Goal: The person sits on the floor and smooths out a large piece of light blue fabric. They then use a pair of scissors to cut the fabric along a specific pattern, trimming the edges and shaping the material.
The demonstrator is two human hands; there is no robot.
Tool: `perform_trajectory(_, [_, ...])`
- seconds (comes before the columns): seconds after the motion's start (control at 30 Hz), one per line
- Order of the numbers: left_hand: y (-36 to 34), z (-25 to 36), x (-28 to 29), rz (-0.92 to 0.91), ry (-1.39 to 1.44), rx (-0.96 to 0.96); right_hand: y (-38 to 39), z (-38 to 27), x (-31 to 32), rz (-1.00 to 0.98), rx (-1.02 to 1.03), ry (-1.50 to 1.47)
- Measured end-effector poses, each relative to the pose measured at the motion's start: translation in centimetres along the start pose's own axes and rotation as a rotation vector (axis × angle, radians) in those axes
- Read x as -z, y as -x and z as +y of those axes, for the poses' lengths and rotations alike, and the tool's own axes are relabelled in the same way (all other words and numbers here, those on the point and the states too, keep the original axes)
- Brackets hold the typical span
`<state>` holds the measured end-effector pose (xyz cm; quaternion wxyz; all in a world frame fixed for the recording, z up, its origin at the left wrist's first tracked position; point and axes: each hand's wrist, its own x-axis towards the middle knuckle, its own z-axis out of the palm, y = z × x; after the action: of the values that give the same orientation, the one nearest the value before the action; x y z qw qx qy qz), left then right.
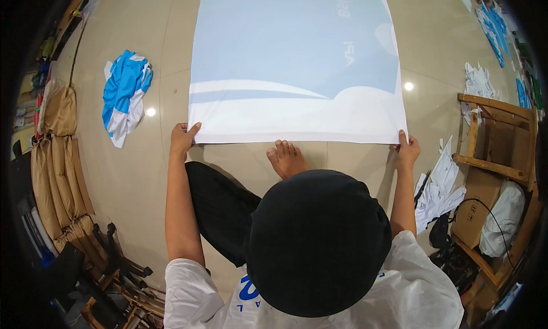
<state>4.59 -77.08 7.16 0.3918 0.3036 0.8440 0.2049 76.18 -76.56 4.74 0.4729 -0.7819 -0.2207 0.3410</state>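
A wide sheet of white and pale blue fabric lies spread on the floor, running away from me past the top of the view. My left hand pinches its near left corner, thumb on top. At the near right corner, my right hand grips the edge between thumb and fingers. Between the two hands the near edge runs nearly straight. My bare foot rests on the floor just at that edge. Faint pale blue shapes and reversed lettering show on the fabric.
A crumpled blue and white cloth lies on the tiled floor to the left. Brown wrapped rolls stand at the far left. On the right are white cloth scraps, a wooden frame and a cardboard box.
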Motion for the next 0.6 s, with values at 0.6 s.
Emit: perform_trajectory(0.6, [-0.3,0.2,0.3,-0.107,-0.009,0.045,-0.5,1.0,0.6,0.035,0.043,0.091])
